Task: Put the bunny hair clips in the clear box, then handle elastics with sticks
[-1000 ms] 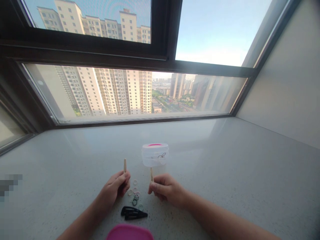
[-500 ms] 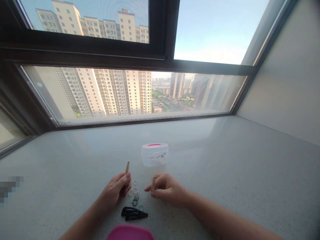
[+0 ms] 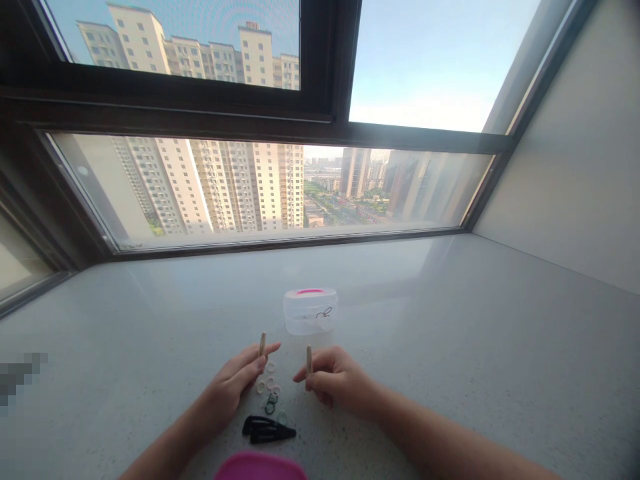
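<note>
I saw the left hand [image 3: 239,379] and right hand [image 3: 340,379] each pinch a slim beige piece [image 3: 309,360], a grip best steered clear of the rings [image 3: 273,399].

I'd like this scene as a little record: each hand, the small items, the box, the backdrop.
Left hand: holds a slim tan piece, pointing up
Right hand: holds a similar tan piece, upright
Small items: pale and dark rings; black clips, nearer the person
Box: see-through box, beyond the hands
Bottom edge: pink object, cut off
Backdrop: window, tall buildings
</note>
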`<move>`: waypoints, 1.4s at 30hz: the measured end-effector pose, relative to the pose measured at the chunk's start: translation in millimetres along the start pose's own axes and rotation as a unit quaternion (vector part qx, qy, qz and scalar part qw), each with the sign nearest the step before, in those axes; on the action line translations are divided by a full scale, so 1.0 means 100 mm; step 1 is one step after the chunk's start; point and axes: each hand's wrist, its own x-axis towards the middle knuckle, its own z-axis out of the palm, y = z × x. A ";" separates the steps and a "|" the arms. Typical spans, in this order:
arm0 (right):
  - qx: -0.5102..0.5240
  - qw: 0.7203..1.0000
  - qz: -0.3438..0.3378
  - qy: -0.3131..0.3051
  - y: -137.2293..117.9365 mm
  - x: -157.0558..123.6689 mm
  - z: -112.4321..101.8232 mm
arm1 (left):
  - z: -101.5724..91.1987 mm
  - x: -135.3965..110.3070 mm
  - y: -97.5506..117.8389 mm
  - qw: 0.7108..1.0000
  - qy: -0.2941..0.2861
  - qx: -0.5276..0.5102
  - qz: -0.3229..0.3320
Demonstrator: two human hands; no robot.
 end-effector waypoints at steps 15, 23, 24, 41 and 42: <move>-0.018 1.000 -0.009 0.006 0.05 0.04 0.04 | -0.04 0.11 -0.17 0.998 -0.046 0.040 0.010; -0.078 0.994 -0.069 0.023 0.04 0.03 0.04 | -0.05 0.12 -0.23 0.998 -0.048 0.028 0.027; -0.079 0.994 -0.069 0.025 0.04 0.04 0.04 | -0.05 0.12 -0.22 0.998 -0.047 0.032 0.023; 0.011 1.000 0.005 0.007 0.10 0.07 0.04 | -0.05 0.13 -0.19 0.998 -0.060 0.035 0.008; 0.008 1.000 0.007 0.006 0.09 0.06 0.04 | -0.05 0.12 -0.18 0.997 -0.062 0.035 0.008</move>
